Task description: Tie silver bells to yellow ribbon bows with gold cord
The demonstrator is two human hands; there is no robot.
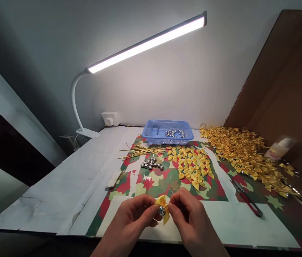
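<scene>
At the front edge of the table, my left hand [134, 218] pinches a yellow ribbon bow [161, 200] from its left side. A small silver bell [162, 211] sits against the middle of this bow, close to my left fingertips. My right hand [190, 216] is closed on the bow's right side, thumb and forefinger together; whether they also hold a tie there is too small to tell. Beyond my hands lie several loose silver bells [151, 164], a bundle of gold twist ties [140, 151] and a spread of yellow bows [193, 166].
A blue basket [147, 132] with more bells stands by the wall. On the right are a large heap of gold bows [239, 150], scissors [247, 200] and a white bottle [277, 150]. A folded white cloth [113, 179] lies left, below a lit lamp [148, 43].
</scene>
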